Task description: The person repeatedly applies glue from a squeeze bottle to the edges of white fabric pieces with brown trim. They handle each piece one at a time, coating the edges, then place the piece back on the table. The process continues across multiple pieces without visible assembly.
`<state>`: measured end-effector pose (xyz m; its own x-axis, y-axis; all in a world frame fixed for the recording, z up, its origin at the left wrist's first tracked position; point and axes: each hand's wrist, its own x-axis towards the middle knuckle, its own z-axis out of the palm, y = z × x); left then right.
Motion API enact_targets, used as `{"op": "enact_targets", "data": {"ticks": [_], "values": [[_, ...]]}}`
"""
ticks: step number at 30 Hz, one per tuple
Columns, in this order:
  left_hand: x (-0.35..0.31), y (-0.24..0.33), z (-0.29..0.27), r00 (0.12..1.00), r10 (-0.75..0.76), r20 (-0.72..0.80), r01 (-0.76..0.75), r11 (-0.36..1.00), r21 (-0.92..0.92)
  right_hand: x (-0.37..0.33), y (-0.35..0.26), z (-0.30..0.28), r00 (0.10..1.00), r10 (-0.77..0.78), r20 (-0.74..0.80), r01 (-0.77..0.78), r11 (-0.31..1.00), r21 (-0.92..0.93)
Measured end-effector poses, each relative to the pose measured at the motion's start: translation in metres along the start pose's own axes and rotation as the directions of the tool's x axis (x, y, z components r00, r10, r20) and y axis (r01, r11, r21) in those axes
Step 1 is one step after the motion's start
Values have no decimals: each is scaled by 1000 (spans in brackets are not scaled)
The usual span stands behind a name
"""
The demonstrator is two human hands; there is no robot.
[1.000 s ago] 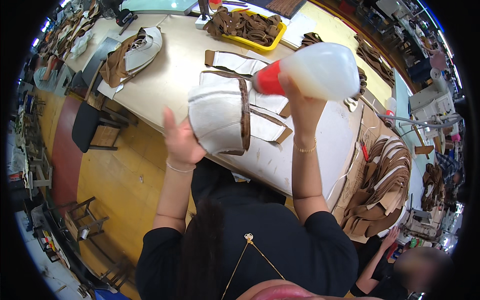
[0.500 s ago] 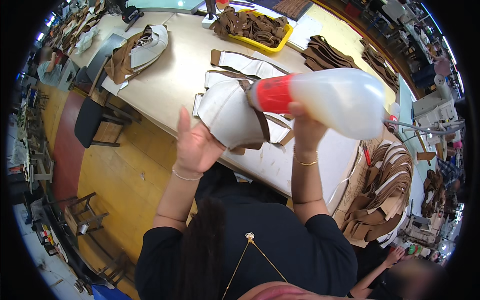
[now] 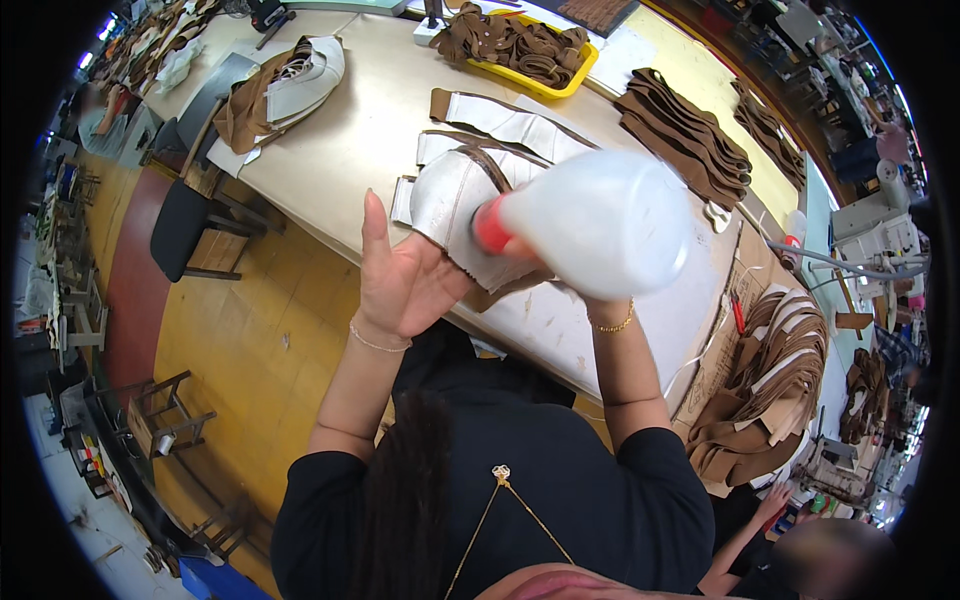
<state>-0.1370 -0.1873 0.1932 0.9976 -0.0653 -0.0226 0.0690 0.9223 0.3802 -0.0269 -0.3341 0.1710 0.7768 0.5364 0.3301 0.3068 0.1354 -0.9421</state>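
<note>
"How do the hands stand?"

"The right hand is closed around the red neck of a cloudy plastic bottle, tipped neck-first at the curved white piece. The left hand is spread, thumb well apart, its fingers going under the white piece's near edge; whether they pinch it, I can't tell."

"And the white piece?"

"At the near edge of the table, with a dark brown band on its far side."

"How far along?"

"Partway, I'd judge: the band is on, and the bottle is up at the white piece. White strips with brown edges lie just beyond the white piece, in neither hand. Farther beyond it is a yellow tray of brown parts; well to its right, a brown stack. Whether those are finished or waiting doesn't show."

"What's hidden?"

"The bottle's tip, so contact and any flow can't be told; most of the right palm; the white piece's underside."
</note>
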Motion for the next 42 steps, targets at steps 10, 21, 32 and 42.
{"op": "enact_targets", "data": {"ticks": [10, 21, 32, 42], "values": [[5, 0, 6, 998, 60, 20, -56, 989, -138, -1, 3, -11, 969, 152, 194, -189, 964, 188], [1, 0, 6, 987, 157, -21, -158, 983, -96, 0, -15, -14, 995, 78, 70, -94, 958, 271], [-2, 3, -5, 990, 139, -12, -140, 989, -49, 34, -23, -23, 935, -337, -110, 316, 932, -177], [-4, 9, -7, 980, 200, 24, -196, 974, -115, 46, -24, -29, 929, -287, -235, 211, 930, -300]]}}
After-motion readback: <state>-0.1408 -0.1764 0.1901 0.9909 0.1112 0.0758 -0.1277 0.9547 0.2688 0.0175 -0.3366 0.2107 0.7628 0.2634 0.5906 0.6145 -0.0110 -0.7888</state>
